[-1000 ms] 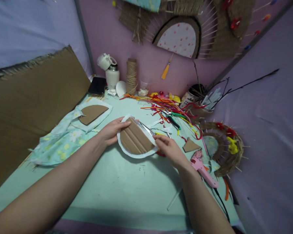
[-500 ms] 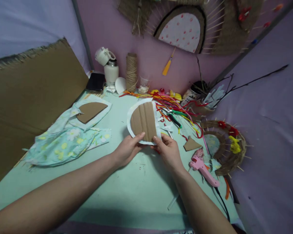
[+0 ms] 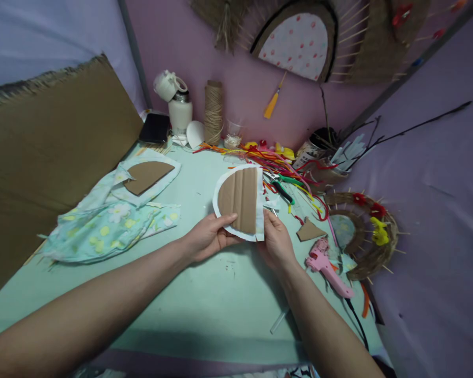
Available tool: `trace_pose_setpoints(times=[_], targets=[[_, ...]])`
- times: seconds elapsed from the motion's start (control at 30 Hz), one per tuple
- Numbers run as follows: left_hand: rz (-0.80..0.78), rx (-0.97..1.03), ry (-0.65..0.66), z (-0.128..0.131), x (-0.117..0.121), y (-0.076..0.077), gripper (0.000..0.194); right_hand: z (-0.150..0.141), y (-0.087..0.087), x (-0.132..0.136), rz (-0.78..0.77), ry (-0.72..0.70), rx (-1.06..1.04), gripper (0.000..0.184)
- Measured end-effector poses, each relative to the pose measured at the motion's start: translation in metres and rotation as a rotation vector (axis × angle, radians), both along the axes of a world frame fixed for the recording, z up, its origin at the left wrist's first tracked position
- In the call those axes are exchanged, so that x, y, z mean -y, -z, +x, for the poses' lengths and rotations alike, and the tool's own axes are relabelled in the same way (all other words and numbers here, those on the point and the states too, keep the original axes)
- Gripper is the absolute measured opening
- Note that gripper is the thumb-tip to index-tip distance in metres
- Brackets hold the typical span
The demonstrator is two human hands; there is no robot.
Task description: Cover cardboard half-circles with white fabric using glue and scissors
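Observation:
A half-circle of ridged brown cardboard [image 3: 238,199] lies on white-backed fabric [image 3: 260,184], whose border shows all around it. My left hand [image 3: 211,236] grips its lower left, thumb on the cardboard and fingers underneath. At the lower right corner, my right hand [image 3: 275,239] is closed on the straight fabric edge; some of its fingertips are hidden. The piece is held above the pale green tabletop [image 3: 205,310]. Left of it, a second cardboard half-circle [image 3: 147,177] lies on flower-print fabric [image 3: 114,231].
At right lie a pink glue gun [image 3: 329,268] with its cord, a cardboard scrap [image 3: 310,230], green-handled pliers [image 3: 284,190] and a decorated wreath [image 3: 392,252]. Along the back stand a twine spool [image 3: 213,113], a white bottle [image 3: 180,115] and colourful pipe cleaners [image 3: 256,152]. A large cardboard sheet [image 3: 55,157] leans at left.
The held half-circle has shifted slightly right and down, its straight edge now more upright. My right thumb has left the cardboard's face for the fabric edge; my left hand keeps its grip.

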State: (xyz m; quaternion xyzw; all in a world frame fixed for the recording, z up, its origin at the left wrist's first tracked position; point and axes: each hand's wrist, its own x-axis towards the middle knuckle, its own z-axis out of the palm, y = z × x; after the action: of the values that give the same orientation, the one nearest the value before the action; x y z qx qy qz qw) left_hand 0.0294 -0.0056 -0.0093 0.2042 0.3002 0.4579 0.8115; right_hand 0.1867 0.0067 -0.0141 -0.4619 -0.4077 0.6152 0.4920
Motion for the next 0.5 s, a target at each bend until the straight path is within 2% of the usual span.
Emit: trace_pose_setpoints(times=[0.17, 0.37, 0.5], targets=[[0.066, -0.064, -0.023, 0.007, 0.005, 0.003, 0.039, -0.002, 0.003, 0.004, 0.073, 0.057, 0.042, 0.032], [0.092, -0.144, -0.091, 0.015, 0.012, 0.002, 0.039, -0.004, 0.001, 0.010, 0.270, 0.192, 0.368, 0.027], [0.096, -0.163, -0.105, 0.017, 0.014, 0.004, 0.040, -0.004, -0.001, 0.011, 0.311, 0.209, 0.506, 0.023]])
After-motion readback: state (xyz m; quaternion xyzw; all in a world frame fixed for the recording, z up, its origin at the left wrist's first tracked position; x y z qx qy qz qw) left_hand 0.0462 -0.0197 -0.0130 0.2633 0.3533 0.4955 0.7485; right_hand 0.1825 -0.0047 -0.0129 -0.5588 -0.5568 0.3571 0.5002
